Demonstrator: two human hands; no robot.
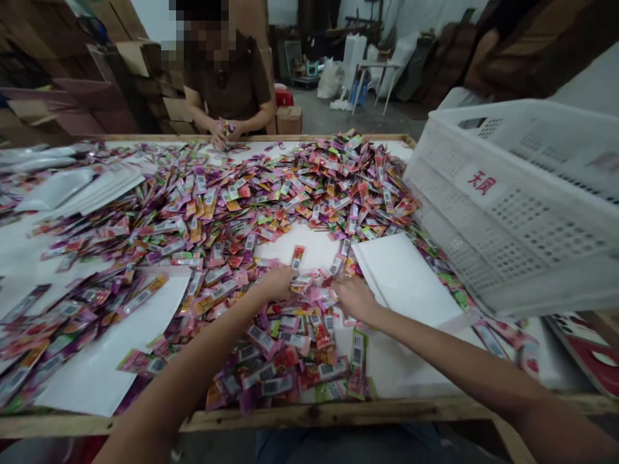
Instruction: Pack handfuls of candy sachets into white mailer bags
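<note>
Small printed packets [275,338], in pink, purple, orange and green with barcodes, lie strewn over the white table in front of me. My left hand [279,282] is closed at the middle of the table, its fingers curled on packets. Just beyond its fingertips one red-orange packet [297,257] lies on a bare white patch. My right hand [354,298] is a short way to the right, its fingers closed on pink packets [323,294] between the two hands. Its fingertips are partly hidden. A white bag [409,277] lies flat beside my right hand.
A white perforated crate [522,193] stands tilted at the right. A large heap of packets [338,174] rises at the back. White bags [104,187] are stacked at left, and another [116,348] lies nearer. Across the table a person's hands [227,132] hold packets. A wooden rim [387,409] edges the table.
</note>
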